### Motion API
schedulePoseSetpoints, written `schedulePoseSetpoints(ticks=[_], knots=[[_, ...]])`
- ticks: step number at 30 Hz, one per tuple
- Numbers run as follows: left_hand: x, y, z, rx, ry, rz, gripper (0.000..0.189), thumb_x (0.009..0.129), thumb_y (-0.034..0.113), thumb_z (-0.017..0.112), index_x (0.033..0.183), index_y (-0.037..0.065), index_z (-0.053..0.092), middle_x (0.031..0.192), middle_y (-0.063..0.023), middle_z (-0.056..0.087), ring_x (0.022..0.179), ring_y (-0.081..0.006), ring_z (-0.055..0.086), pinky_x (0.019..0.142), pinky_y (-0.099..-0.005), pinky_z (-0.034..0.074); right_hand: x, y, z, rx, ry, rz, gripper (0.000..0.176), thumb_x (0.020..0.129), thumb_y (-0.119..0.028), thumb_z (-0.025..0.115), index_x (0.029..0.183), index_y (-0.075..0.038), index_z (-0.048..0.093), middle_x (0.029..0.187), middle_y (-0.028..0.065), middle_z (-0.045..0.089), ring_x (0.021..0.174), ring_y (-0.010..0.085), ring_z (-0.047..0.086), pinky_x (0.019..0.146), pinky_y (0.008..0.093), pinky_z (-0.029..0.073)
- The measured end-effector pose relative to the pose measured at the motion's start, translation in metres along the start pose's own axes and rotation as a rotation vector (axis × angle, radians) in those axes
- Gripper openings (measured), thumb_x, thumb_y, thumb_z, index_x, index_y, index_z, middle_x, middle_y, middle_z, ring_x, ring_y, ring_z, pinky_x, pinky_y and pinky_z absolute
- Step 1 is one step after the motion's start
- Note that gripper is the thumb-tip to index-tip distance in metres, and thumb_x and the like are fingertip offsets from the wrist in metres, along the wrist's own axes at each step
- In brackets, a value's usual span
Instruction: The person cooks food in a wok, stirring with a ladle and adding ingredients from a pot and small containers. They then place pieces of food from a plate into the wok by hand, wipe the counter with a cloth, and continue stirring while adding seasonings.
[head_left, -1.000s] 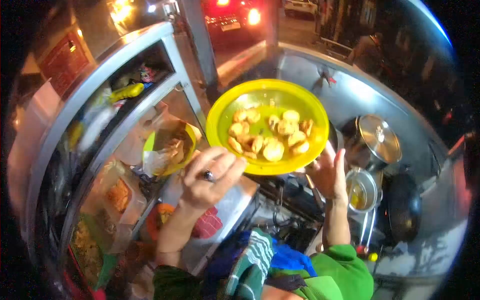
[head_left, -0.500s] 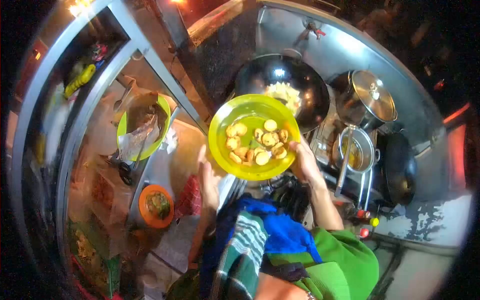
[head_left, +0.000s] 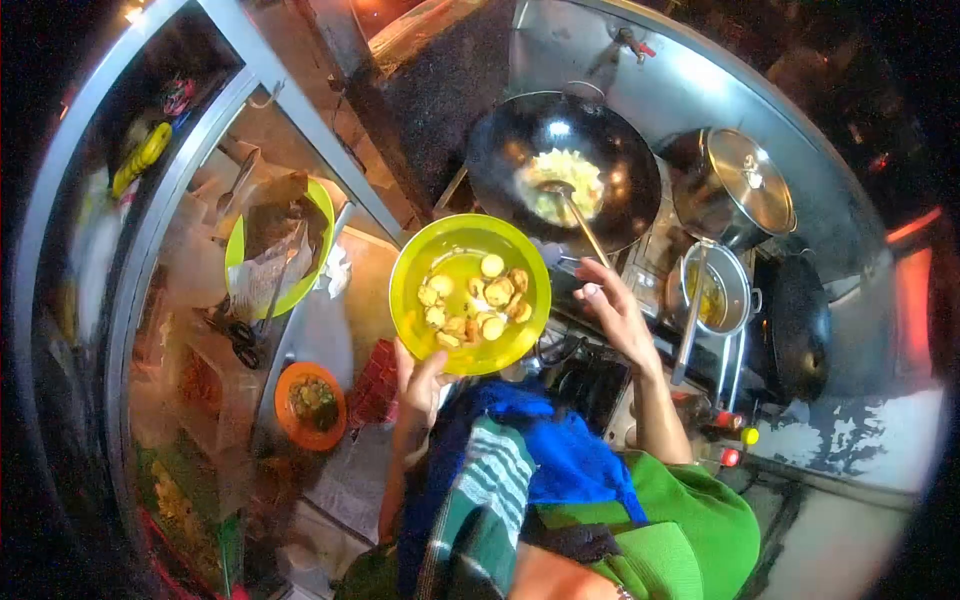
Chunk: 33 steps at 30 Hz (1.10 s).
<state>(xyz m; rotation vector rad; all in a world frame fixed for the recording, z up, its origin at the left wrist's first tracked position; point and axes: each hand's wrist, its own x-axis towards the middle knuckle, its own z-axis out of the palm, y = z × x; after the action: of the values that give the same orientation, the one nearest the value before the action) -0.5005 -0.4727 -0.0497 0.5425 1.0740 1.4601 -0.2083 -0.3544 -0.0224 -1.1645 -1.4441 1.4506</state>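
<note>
A yellow-green plastic bowl [head_left: 408, 290] with browned, round food pieces [head_left: 492, 292] inside is held up in front of me. My left hand [head_left: 422, 380] grips its lower rim, the thumb over the edge. My right hand [head_left: 622, 318] is apart from the bowl, fingers stretched out near the handle end of a ladle [head_left: 580, 222]. That ladle rests in a black wok [head_left: 630, 165], its head in pale chopped food [head_left: 562, 170]. From this angle I cannot see the hand touching the handle.
Right of the wok stand a lidded steel pot [head_left: 745, 185] and a smaller pot [head_left: 742, 300] with a long-handled tool. Bottles with red and yellow caps are near my right forearm. At left are a green basin [head_left: 236, 262], scissors [head_left: 243, 345], an orange bowl [head_left: 283, 420] and a metal frame [head_left: 310, 130].
My right hand has let go of the bowl and is now beside the ladle handle. The bowl has moved left and down in my left hand, uncovering the ladle in the wok.
</note>
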Motion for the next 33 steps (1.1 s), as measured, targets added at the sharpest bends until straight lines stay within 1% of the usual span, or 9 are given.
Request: schedulePoseSetpoints(ticks=[2, 5, 6, 8, 10, 13, 22, 29, 33], knots=[[-0.001, -0.004, -0.002, 0.038, 0.044, -0.010, 0.066, 0.091, 0.002, 0.052, 0.150, 0.013, 0.025, 0.144, -0.0178, 0.047, 0.122, -0.0335, 0.060, 0.090, -0.0452, 0.061, 0.000, -0.006, 0.001, -0.027, 0.061, 0.018, 0.040, 0.100, -0.021, 0.059, 0.136, -0.002, 0.055, 0.126, 0.0094, 0.063, 0.110, 0.0182, 0.060, 0.095, 0.0305, 0.048], [-0.003, 0.005, 0.011, 0.003, 0.012, 0.028, 0.066, 0.092, 0.004, 0.054, 0.150, 0.014, 0.024, 0.142, -0.0179, 0.049, 0.119, -0.0319, 0.062, 0.084, -0.0421, 0.063, 0.006, -0.020, 0.016, -0.348, 0.111, -0.247, 0.023, 0.096, -0.017, 0.064, 0.111, 0.000, 0.065, 0.107, 0.0091, 0.066, 0.098, 0.0160, 0.061, 0.084, 0.0298, 0.049], [-0.002, 0.004, 0.012, 0.000, 0.019, 0.029, 0.066, 0.092, 0.004, 0.054, 0.150, 0.014, 0.024, 0.142, -0.0179, 0.049, 0.119, -0.0319, 0.062, 0.084, -0.0421, 0.063, 0.009, -0.025, 0.026, -0.278, 0.052, -0.181, 0.019, 0.095, -0.016, 0.065, 0.105, -0.001, 0.065, 0.101, 0.0089, 0.067, 0.096, 0.0205, 0.063, 0.084, 0.0338, 0.050], [0.001, 0.000, 0.009, 0.019, -0.008, 0.002, 0.068, 0.092, 0.009, 0.059, 0.150, 0.016, 0.023, 0.139, -0.0147, 0.052, 0.107, -0.0274, 0.067, 0.070, -0.0338, 0.062, 0.018, -0.042, 0.043, -0.565, 0.006, -0.444, 0.016, 0.093, -0.016, 0.066, 0.102, -0.002, 0.065, 0.099, 0.0111, 0.067, 0.096, 0.0278, 0.063, 0.086, 0.0375, 0.049], [0.003, -0.001, 0.009, 0.049, -0.031, -0.043, 0.066, 0.094, 0.009, 0.060, 0.149, 0.015, 0.025, 0.139, -0.0133, 0.052, 0.107, -0.0261, 0.066, 0.072, -0.0328, 0.061, 0.031, -0.049, 0.062, -0.651, -0.085, -0.545, 0.013, 0.091, -0.015, 0.066, 0.098, -0.005, 0.065, 0.098, 0.0131, 0.066, 0.094, 0.0338, 0.061, 0.085, 0.0417, 0.047], [0.000, -0.003, 0.024, 0.034, -0.057, -0.043, 0.067, 0.094, 0.010, 0.061, 0.150, 0.015, 0.024, 0.139, -0.0122, 0.053, 0.109, -0.0246, 0.065, 0.075, -0.0332, 0.060, 0.046, -0.052, 0.075, -0.775, -0.246, -0.589, 0.013, 0.090, -0.013, 0.066, 0.100, -0.005, 0.067, 0.101, 0.0143, 0.067, 0.096, 0.0350, 0.061, 0.086, 0.0431, 0.048], [0.001, -0.012, 0.023, 0.023, -0.095, -0.127, 0.068, 0.096, 0.011, 0.061, 0.152, 0.013, 0.022, 0.138, -0.0129, 0.051, 0.113, -0.0242, 0.062, 0.078, -0.0348, 0.060, 0.054, -0.046, 0.081, -0.895, -0.268, -0.540, 0.028, 0.083, -0.016, 0.071, 0.111, -0.013, 0.070, 0.103, 0.0150, 0.068, 0.100, 0.0365, 0.062, 0.088, 0.0458, 0.049], [0.004, -0.004, 0.032, 0.024, -0.138, -0.098, 0.067, 0.095, 0.010, 0.062, 0.150, 0.012, 0.024, 0.134, -0.0130, 0.052, 0.110, -0.0240, 0.063, 0.076, -0.0343, 0.061, 0.051, -0.054, 0.090, -0.971, -0.331, -0.436, 0.046, 0.084, -0.027, 0.073, 0.128, -0.016, 0.061, 0.133, 0.0176, 0.054, 0.121, 0.0394, 0.053, 0.102, 0.0469, 0.044], [0.006, -0.007, 0.030, 0.059, -0.134, -0.098, 0.068, 0.094, 0.011, 0.064, 0.150, 0.012, 0.025, 0.133, -0.0124, 0.053, 0.107, -0.0226, 0.063, 0.074, -0.0327, 0.061, 0.055, -0.051, 0.094, -1.037, -0.373, -0.430, 0.052, 0.083, -0.029, 0.075, 0.132, -0.022, 0.059, 0.133, 0.0167, 0.054, 0.123, 0.0402, 0.052, 0.104, 0.0469, 0.044]])
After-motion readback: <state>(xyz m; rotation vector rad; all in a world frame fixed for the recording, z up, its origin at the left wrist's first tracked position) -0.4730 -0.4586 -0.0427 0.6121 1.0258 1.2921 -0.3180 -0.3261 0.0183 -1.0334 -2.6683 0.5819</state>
